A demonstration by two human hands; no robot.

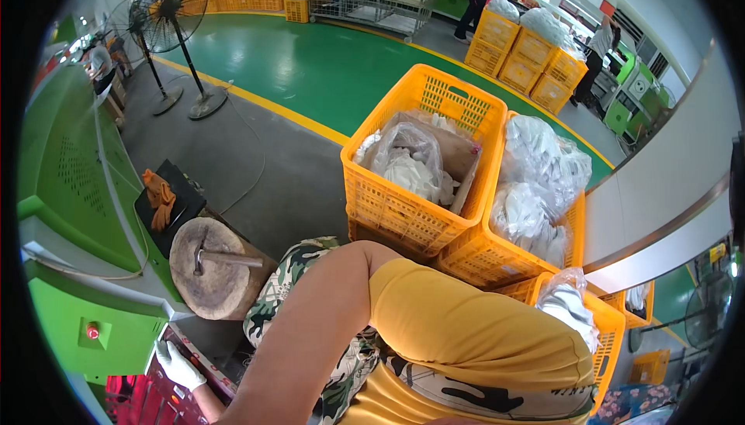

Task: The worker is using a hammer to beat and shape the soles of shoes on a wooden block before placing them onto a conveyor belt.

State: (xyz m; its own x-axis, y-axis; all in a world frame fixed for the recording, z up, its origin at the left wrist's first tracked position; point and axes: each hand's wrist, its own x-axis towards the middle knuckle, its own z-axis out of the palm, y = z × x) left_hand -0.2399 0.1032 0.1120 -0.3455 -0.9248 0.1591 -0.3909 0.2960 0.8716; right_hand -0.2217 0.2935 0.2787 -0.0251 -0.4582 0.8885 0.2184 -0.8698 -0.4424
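Note:
My right hand [180, 366], in a white glove, reaches to the machine's edge at the lower left. Its fingers look stretched out, lying against the rim of a dark red panelled part [174, 402], with no object visible in it. My bare left forearm crosses in front, and the left hand is beyond the lower edge. Above the gloved hand is a green machine housing [66, 309] with a red push button [93, 330]. By my knee stands a round wooden block [194, 289] with a hammer [229, 257] on its top.
Orange gloves [159, 198] lie on a black surface behind the block. A yellow crate [411, 219] holds bagged white pieces; another crate [466, 260] beside it bears full clear bags. Pedestal fans [180, 45] stand on the grey floor near a trailing cord. People work far off.

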